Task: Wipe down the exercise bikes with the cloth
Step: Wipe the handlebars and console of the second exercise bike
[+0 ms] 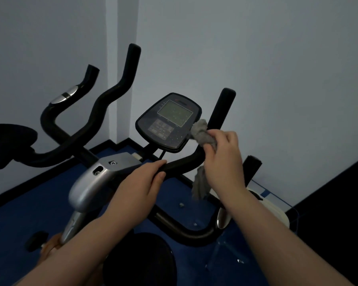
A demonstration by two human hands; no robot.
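Against pale walls, on blue floor (19,219), right hand (223,159) presses cloth (201,131) to handlebar (182,162).

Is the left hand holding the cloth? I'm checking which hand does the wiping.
No, the left hand grips the bare handlebar, while the grey cloth is bunched in the right hand beside the console.

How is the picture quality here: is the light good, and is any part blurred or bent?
Head view: dim, bluish light; the black saddle loses detail in shadow. The console screen is fairly sharp, the cloth in the right hand slightly soft. The wide lens bends the wall corner.
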